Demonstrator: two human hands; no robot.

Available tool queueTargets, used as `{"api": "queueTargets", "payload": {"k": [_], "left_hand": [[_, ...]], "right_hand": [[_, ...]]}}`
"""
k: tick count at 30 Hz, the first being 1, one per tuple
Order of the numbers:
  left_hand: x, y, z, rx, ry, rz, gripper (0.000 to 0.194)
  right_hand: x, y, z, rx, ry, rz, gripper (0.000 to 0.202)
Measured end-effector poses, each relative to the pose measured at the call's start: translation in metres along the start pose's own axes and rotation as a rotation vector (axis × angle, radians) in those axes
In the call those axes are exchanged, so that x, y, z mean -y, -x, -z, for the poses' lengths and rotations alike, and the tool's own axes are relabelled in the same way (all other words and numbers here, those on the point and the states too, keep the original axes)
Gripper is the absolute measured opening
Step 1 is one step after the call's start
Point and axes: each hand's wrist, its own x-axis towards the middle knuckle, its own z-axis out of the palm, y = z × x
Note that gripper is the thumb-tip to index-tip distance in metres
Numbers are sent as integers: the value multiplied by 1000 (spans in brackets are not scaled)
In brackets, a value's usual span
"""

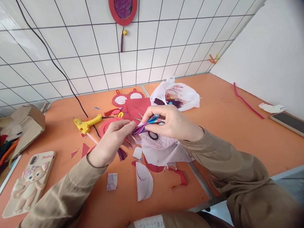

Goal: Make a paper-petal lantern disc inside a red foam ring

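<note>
A folded, multicoloured strip (147,125) in purple, blue and pink, perhaps cloth or paper, is pinched between both hands above the table. My left hand (117,137) grips its left end between thumb and fingers. At the other end, my right hand (167,122) is closed on it with thumb and fingertips. Just below lie scissors (153,135), showing a black handle loop; the hands partly cover them. Under these is white paper with line drawings (159,142). Red sheets (138,107) lie behind the hands, and a purple tassel (123,154) is under my left hand.
A yellow glue gun (87,123) lies left, its black cord running up the wall. Behind stands a white plastic bag (188,95) with tassels. A phone in a cartoon case (29,183), a cardboard box (28,122), paper scraps (145,181) and a dark phone-like slab (293,124) surround the work.
</note>
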Motion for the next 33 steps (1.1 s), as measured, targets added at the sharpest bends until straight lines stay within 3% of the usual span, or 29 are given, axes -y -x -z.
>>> {"api": "queueTargets", "payload": {"k": [3, 8, 14, 19, 24, 28, 33], "left_hand": [[-1, 1, 1, 84, 84, 91, 40], [1, -2, 2, 77, 154, 86, 31], [3, -5, 3, 60, 150, 44, 24], [5, -6, 3, 86, 164, -17, 25], [9, -8, 4, 96, 161, -60, 32], [10, -10, 3, 83, 134, -57, 38], [9, -10, 2, 28, 121, -58, 32]], "right_hand": [[0, 0, 0, -35, 42, 75, 3], [1, 2, 6, 7, 54, 110, 7], [-7, -1, 14, 14, -175, 22, 35], [-17, -6, 6, 53, -275, -98, 54], [-24, -9, -4, 53, -469, -266, 20], [-28, -9, -7, -10, -533, -273, 24], [-26, -8, -8, -43, -498, -259, 22]]}}
